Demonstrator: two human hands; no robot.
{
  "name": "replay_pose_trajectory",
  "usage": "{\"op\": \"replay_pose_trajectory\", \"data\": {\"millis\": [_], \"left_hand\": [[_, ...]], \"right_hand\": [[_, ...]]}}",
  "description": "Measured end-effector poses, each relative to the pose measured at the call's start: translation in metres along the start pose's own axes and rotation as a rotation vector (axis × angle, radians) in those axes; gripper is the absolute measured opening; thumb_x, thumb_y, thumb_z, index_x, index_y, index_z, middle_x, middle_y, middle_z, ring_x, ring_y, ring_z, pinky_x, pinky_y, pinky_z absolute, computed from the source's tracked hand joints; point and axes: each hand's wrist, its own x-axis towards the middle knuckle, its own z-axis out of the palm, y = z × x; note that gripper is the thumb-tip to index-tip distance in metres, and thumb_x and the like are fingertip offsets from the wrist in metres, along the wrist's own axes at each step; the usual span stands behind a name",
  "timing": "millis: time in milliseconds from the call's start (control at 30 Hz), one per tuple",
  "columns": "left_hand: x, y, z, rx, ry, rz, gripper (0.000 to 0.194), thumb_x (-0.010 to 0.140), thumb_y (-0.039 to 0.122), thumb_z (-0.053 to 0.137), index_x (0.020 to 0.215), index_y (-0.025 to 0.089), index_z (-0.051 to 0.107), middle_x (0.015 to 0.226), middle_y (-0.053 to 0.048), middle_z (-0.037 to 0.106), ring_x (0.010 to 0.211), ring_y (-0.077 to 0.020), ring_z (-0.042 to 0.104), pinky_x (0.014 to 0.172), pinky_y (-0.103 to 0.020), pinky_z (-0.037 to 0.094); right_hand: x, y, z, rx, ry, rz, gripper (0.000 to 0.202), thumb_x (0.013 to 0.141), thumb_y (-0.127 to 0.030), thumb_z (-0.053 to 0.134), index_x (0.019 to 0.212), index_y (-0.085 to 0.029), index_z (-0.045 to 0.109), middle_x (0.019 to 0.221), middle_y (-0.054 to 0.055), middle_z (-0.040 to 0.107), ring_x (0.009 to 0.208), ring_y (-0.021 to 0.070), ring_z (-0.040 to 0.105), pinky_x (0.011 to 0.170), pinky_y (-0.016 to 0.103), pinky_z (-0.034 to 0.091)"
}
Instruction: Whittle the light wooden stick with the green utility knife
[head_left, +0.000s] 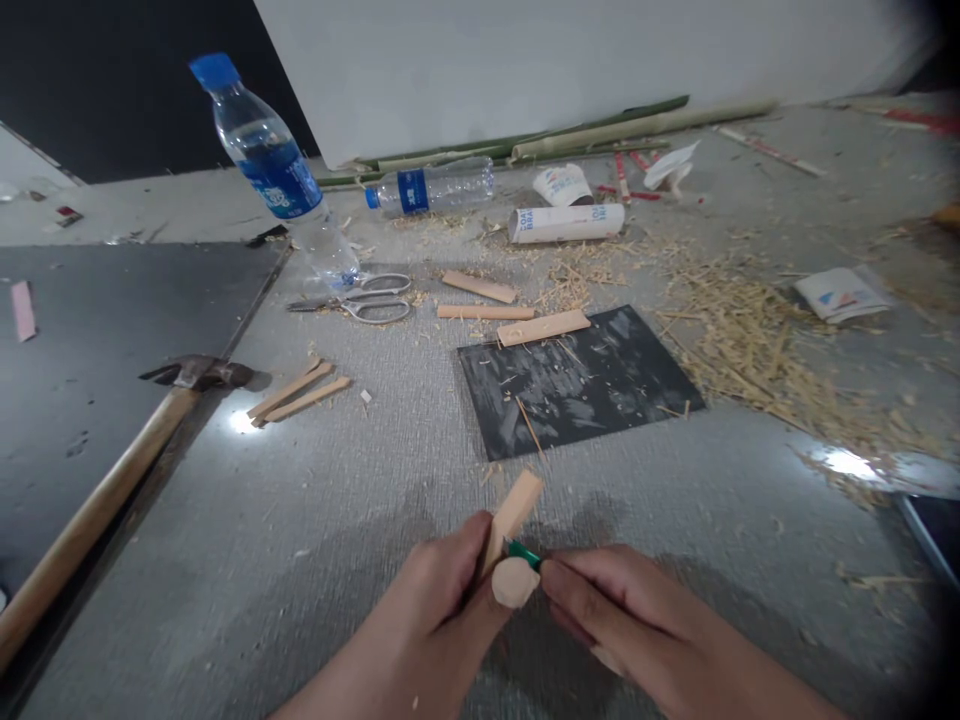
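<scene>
Low in the middle, my left hand (450, 580) is closed around a short, pale strip of wood or bamboo (517, 503) that points up and away from me. A beige, rounded covering (515, 582) sits over the tip of my left thumb. My right hand (611, 600) grips a small green-handled cutter (523, 553), its tip against or very close to the strip's side. Most of the cutter's handle is hidden inside my fingers. Beyond both hands lies a dark mat (577, 390), with a similar pale strip (544, 328) across its far edge.
Two more strips lie beyond the mat near scissors (379, 299) and an upright water bottle (274, 170). A hammer (142, 450) and two thin sticks (300, 395) are at left. Shavings (757, 340) cover the right; a lying bottle (435, 188) and paper tube (566, 223) are farther back.
</scene>
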Motion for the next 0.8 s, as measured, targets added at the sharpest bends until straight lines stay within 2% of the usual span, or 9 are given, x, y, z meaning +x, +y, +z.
{"op": "replay_pose_trajectory", "data": {"millis": [167, 233, 367, 567, 667, 800], "left_hand": [[0.000, 0.000, 0.004, -0.002, 0.057, -0.003, 0.036, 0.101, 0.047, 0.055, 0.079, 0.020, 0.045, 0.067, 0.006, 0.033, 0.062, -0.0106, 0.028, 0.055, -0.028, 0.022], [0.000, 0.003, 0.005, -0.038, 0.046, -0.028, 0.034, 0.101, 0.047, 0.054, 0.081, 0.019, 0.049, 0.067, 0.006, 0.034, 0.060, -0.0104, 0.028, 0.055, -0.028, 0.022], [0.001, 0.009, 0.007, -0.196, 0.000, -0.122, 0.037, 0.100, 0.055, 0.052, 0.091, 0.019, 0.055, 0.062, 0.009, 0.031, 0.055, -0.0097, 0.025, 0.054, -0.027, 0.023], [-0.001, 0.010, 0.007, -0.460, 0.008, -0.153, 0.035, 0.092, 0.054, 0.064, 0.093, 0.021, 0.051, 0.060, 0.011, 0.031, 0.051, -0.0079, 0.022, 0.050, -0.024, 0.023], [-0.001, 0.009, 0.006, -0.422, 0.009, -0.161, 0.034, 0.095, 0.052, 0.060, 0.088, 0.021, 0.048, 0.061, 0.009, 0.038, 0.049, -0.0074, 0.029, 0.047, -0.022, 0.024], [0.000, 0.009, 0.002, -0.377, -0.023, -0.106, 0.034, 0.094, 0.049, 0.060, 0.083, 0.020, 0.049, 0.069, 0.004, 0.048, 0.052, -0.0082, 0.045, 0.046, -0.021, 0.036]], "right_hand": [[-0.001, -0.001, 0.004, 0.077, 0.061, -0.002, 0.054, 0.099, -0.070, 0.041, 0.076, -0.022, 0.051, 0.071, -0.004, 0.039, 0.065, 0.0140, 0.036, 0.057, 0.026, 0.035], [-0.001, -0.001, 0.006, 0.115, 0.095, -0.013, 0.054, 0.098, -0.071, 0.042, 0.077, -0.022, 0.054, 0.071, -0.003, 0.040, 0.066, 0.0143, 0.039, 0.056, 0.025, 0.036], [0.001, 0.000, 0.004, 0.076, 0.159, -0.031, 0.053, 0.097, -0.070, 0.044, 0.081, -0.022, 0.061, 0.079, 0.002, 0.054, 0.079, 0.0184, 0.050, 0.064, 0.027, 0.044], [-0.001, -0.003, 0.003, 0.029, 0.144, -0.023, 0.056, 0.097, -0.071, 0.044, 0.083, -0.022, 0.066, 0.077, 0.001, 0.056, 0.073, 0.0164, 0.050, 0.062, 0.027, 0.043], [-0.002, -0.005, 0.004, 0.011, 0.121, -0.016, 0.055, 0.098, -0.069, 0.044, 0.083, -0.022, 0.067, 0.076, 0.000, 0.057, 0.072, 0.0160, 0.050, 0.064, 0.027, 0.043], [-0.003, -0.006, 0.002, 0.000, 0.121, -0.035, 0.053, 0.098, -0.067, 0.046, 0.077, -0.022, 0.064, 0.073, -0.001, 0.054, 0.068, 0.0155, 0.048, 0.060, 0.027, 0.042]]}}
